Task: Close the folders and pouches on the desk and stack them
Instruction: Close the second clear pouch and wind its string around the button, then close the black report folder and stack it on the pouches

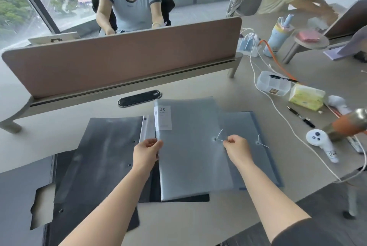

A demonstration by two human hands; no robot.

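My left hand (148, 151) fingers are gripping the grey folder (190, 146) edge; right hand (236, 147) fingers are pinching its elastic cord (219, 136).

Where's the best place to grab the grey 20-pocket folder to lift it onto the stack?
Probably the left long edge of the grey folder, where the left hand already pinches it. That spine edge overhangs the black folder, so fingers can slip under from the left. The right edge lies flat on the blue pouch.
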